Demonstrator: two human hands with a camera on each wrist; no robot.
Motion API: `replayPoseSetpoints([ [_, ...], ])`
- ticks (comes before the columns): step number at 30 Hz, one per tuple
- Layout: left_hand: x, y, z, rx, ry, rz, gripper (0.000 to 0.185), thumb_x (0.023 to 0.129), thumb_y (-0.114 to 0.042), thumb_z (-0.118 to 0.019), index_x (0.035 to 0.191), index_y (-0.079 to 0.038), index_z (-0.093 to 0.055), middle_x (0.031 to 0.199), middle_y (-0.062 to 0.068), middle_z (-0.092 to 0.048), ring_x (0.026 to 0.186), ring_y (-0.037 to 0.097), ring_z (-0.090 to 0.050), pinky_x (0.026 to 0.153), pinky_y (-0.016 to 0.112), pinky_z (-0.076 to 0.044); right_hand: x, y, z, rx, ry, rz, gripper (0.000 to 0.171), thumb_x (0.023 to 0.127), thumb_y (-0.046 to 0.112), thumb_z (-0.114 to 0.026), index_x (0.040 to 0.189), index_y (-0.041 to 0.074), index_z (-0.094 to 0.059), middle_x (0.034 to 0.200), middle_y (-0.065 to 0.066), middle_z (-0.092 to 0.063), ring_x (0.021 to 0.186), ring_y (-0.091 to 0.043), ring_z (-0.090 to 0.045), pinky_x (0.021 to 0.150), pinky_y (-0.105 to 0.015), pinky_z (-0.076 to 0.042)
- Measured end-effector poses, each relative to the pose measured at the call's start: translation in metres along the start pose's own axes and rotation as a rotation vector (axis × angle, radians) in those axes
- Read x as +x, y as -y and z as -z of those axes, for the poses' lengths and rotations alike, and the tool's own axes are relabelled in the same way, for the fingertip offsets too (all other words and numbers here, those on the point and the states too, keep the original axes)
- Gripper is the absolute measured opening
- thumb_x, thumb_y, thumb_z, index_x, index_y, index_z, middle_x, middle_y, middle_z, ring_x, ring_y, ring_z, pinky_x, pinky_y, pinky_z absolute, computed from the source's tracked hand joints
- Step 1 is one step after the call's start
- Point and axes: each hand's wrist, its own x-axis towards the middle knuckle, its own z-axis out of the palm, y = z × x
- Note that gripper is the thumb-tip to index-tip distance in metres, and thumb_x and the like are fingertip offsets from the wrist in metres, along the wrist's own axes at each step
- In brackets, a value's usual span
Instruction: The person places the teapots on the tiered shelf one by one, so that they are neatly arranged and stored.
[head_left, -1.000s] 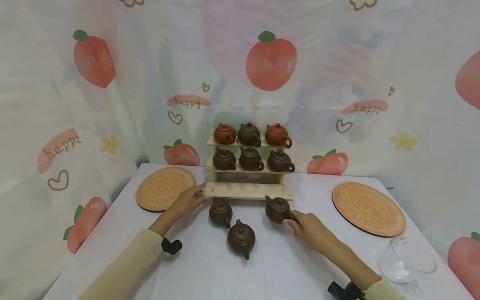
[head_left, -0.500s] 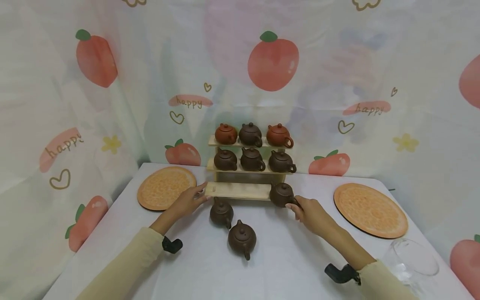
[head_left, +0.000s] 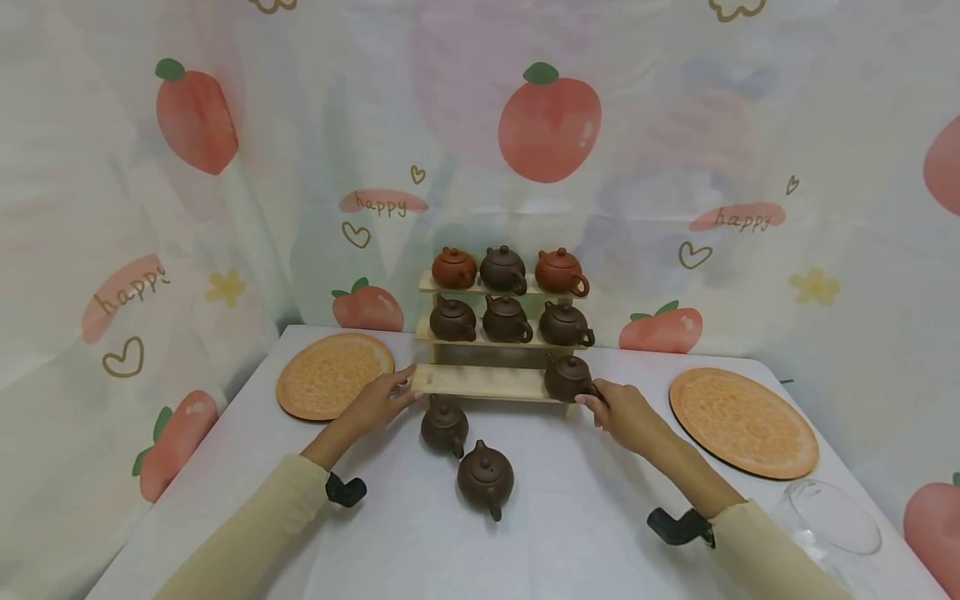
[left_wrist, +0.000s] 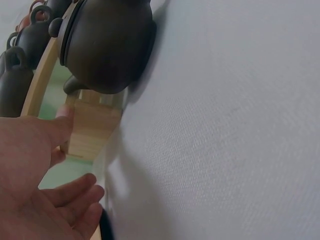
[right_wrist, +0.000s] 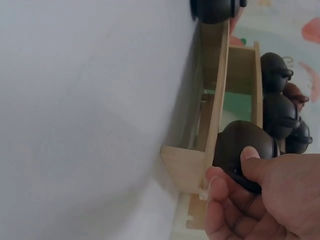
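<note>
My right hand (head_left: 626,414) pinches the handle of a dark brown teapot (head_left: 567,379) at the right end of the lowest tier of a three-tier wooden shelf (head_left: 480,382). In the right wrist view, the thumb (right_wrist: 252,160) presses by the teapot's handle and its base meets the board. The left hand (head_left: 377,402) holds the left end of that same tier between thumb and index finger, its other fingers loose in the left wrist view. Two more dark teapots stand on the table, one (head_left: 445,427) just before the shelf, another (head_left: 486,477) nearer.
The upper tiers carry several teapots, including a reddish one (head_left: 453,268) at top left. Round orange-patterned mats lie on either side, one at left (head_left: 335,377) and one at right (head_left: 742,423). A clear glass bowl (head_left: 832,521) stands at the right edge. Printed cloth hangs behind.
My right hand has carried the teapot from in front of the shelf up and back onto the right end of the lowest tier. The left hand has stayed at the shelf's left end.
</note>
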Motion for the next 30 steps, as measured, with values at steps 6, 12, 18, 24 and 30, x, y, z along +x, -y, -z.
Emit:
replayPoseSetpoints([
  [6,0.0,-0.001,-0.001,0.006,0.0,-0.004,0.065,0.108,-0.031,-0.062,0.164,-0.008,-0.037,0.156,0.027,-0.05,0.139,0.043,-0.055,0.111,0.06,-0.048,0.002,-0.003,0.002,0.002,0.017,-0.02,0.027,0.109,0.024,-0.062,0.093,0.003,-0.061,0.068,-0.001,-0.062,0.062,-0.013,-0.054,0.056,-0.028,-0.043],
  [12,-0.001,-0.002,-0.001,0.009,0.005,0.004,0.065,0.109,-0.031,-0.062,0.165,-0.009,-0.036,0.158,0.027,-0.049,0.14,0.044,-0.054,0.113,0.06,-0.046,0.003,-0.007,0.002,0.019,0.019,-0.059,0.027,0.107,0.027,-0.064,0.094,0.004,-0.063,0.069,-0.005,-0.065,0.062,-0.014,-0.056,0.057,-0.029,-0.043],
  [18,0.0,-0.002,-0.001,0.009,0.004,0.011,0.066,0.109,-0.033,-0.061,0.165,-0.011,-0.035,0.158,0.027,-0.048,0.141,0.043,-0.053,0.114,0.06,-0.045,-0.008,-0.005,-0.003,-0.005,0.068,-0.158,0.032,0.1,0.031,-0.074,0.094,0.0,-0.067,0.068,-0.006,-0.066,0.063,-0.016,-0.058,0.058,-0.03,-0.046],
  [24,0.001,-0.002,-0.003,0.016,0.001,0.008,0.066,0.109,-0.033,-0.061,0.165,-0.01,-0.036,0.157,0.027,-0.049,0.14,0.043,-0.054,0.112,0.059,-0.047,-0.027,0.009,-0.027,-0.063,0.143,-0.188,0.034,0.095,0.036,-0.079,0.083,0.007,-0.067,0.062,0.0,-0.058,0.065,-0.016,-0.052,0.062,-0.031,-0.044],
  [30,-0.001,-0.003,-0.001,0.013,-0.004,-0.001,0.066,0.108,-0.032,-0.062,0.164,-0.008,-0.037,0.153,0.028,-0.053,0.138,0.043,-0.055,0.113,0.06,-0.046,-0.05,0.044,-0.052,0.013,0.136,-0.053,0.035,0.099,0.038,-0.074,0.075,0.014,-0.064,0.063,0.006,-0.053,0.061,-0.011,-0.047,0.059,-0.028,-0.042],
])
